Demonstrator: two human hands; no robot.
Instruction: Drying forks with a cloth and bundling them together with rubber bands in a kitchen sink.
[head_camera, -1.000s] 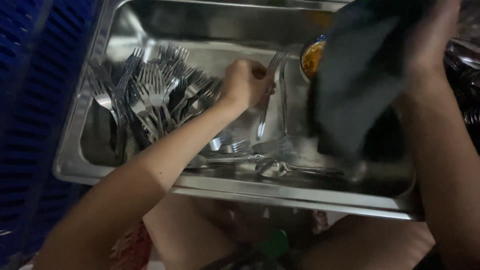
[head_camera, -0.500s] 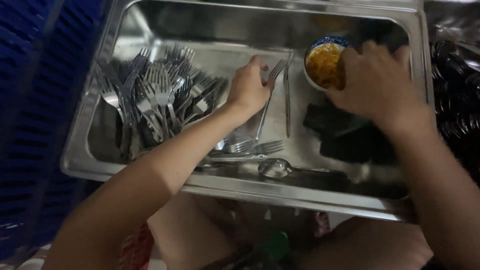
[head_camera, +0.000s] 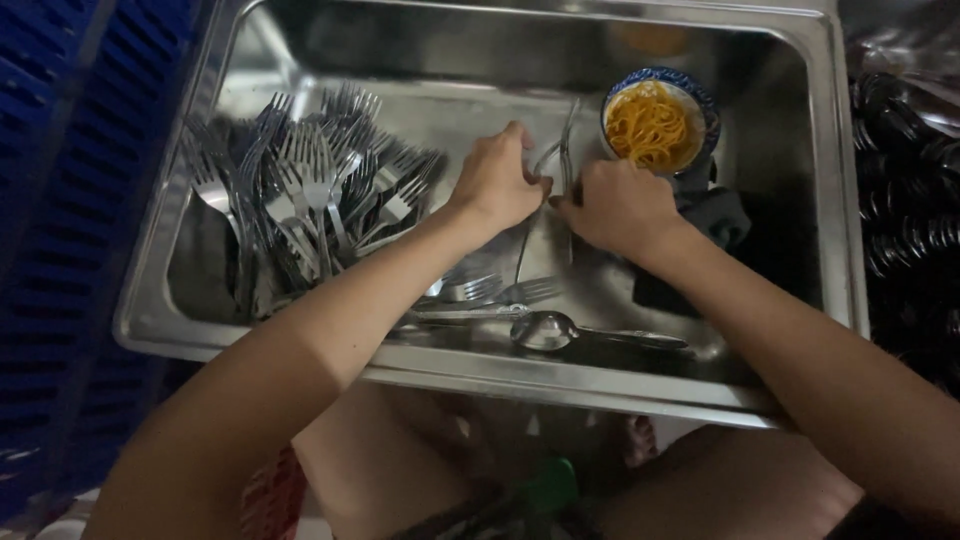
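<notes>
Both hands, left hand and right hand, close their fingers on upright cutlery pinched between them.

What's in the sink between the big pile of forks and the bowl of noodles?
In the head view, both hands sit there: left hand and right hand, gripping thin metal cutlery between the fork pile and the noodle bowl.

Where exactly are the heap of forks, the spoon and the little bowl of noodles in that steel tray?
heap of forks (head_camera: 310, 190), head view, on the tines mid-pile.
spoon (head_camera: 545, 330), head view, on its rounded bowl.
bowl of noodles (head_camera: 655, 125), head view, on the yellow noodles inside.
</notes>
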